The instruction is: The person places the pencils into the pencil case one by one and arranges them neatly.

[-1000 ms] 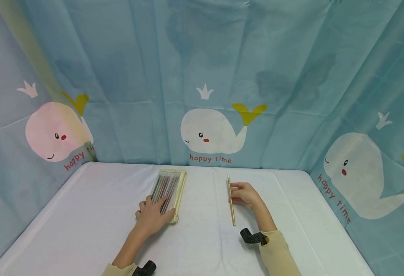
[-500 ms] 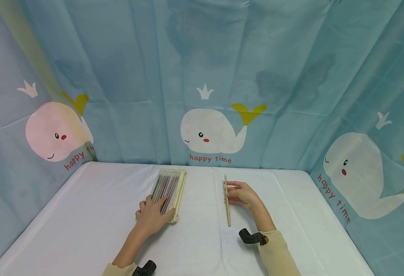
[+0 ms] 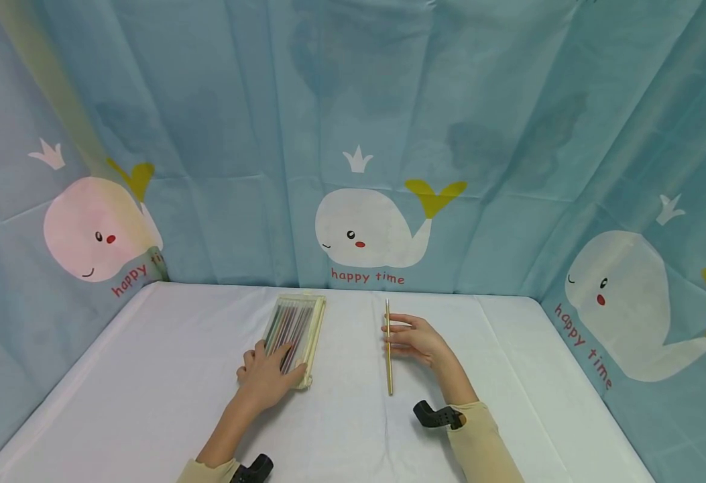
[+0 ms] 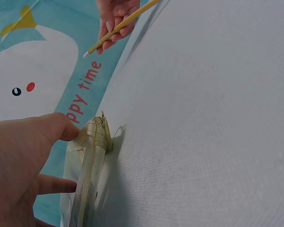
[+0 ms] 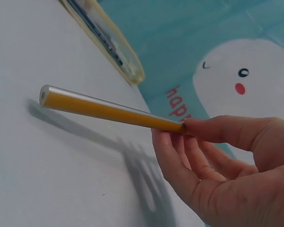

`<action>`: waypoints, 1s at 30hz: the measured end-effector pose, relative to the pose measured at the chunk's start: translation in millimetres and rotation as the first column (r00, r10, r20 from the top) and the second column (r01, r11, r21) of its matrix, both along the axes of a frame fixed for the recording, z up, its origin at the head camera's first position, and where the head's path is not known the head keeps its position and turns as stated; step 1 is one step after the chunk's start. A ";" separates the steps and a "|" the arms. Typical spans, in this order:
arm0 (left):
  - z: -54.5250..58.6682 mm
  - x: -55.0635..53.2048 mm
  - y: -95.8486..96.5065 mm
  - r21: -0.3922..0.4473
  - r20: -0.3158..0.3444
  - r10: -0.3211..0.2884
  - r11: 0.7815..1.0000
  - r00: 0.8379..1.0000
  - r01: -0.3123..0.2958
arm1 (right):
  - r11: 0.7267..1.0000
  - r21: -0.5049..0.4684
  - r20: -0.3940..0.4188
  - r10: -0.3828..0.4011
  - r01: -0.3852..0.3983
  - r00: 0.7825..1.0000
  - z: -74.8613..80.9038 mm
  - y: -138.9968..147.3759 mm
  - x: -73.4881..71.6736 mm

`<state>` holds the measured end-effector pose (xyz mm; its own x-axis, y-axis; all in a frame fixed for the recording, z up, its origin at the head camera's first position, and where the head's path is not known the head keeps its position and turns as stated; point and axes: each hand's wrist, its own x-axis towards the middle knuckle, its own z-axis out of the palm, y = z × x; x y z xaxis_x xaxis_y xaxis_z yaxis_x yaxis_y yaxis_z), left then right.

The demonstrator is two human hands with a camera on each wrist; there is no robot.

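Observation:
A see-through zip pencil case (image 3: 315, 329) with cream edging lies on the table, several dark and coloured pencils inside. My left hand (image 3: 265, 380) rests across its near end, fingers spread, covering part of it. The left wrist view has the thumb touching the corner by the zip (image 4: 95, 137). To the right, my right hand (image 3: 422, 341) pinches a yellow pencil (image 3: 390, 376) between thumb and fingertips. In the right wrist view the flat, unsharpened end of that pencil (image 5: 99, 107) points away from the hand, and its shadow falls on the cloth below.
A white cloth covers the table (image 3: 353, 429). Behind it hangs a blue curtain (image 3: 238, 235) printed with whales, which also runs along both sides. A black wrist camera (image 3: 436, 414) sits on the right wrist and another (image 3: 255, 468) on the left.
My right hand has moved a little to the left with the pencil, which now stands nearly straight away from me. The left hand and the pencil case have stayed in place.

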<state>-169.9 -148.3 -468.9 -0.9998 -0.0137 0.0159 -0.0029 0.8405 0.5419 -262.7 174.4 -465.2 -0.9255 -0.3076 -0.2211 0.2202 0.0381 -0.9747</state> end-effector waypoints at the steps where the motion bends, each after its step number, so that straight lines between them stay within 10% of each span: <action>1: 0.4 0.1 0.0 0.000 0.003 -0.001 1.000 1.000 0.001 | 1.000 -0.007 0.002 0.001 -0.001 1.000 0.1 -0.7 0.2; 30: -6.7 0.0 -1.2 0.047 -0.050 -0.002 0.999 0.999 0.004 | 0.997 -0.059 -0.076 -0.054 0.050 0.996 -5.0 -31.2 5.0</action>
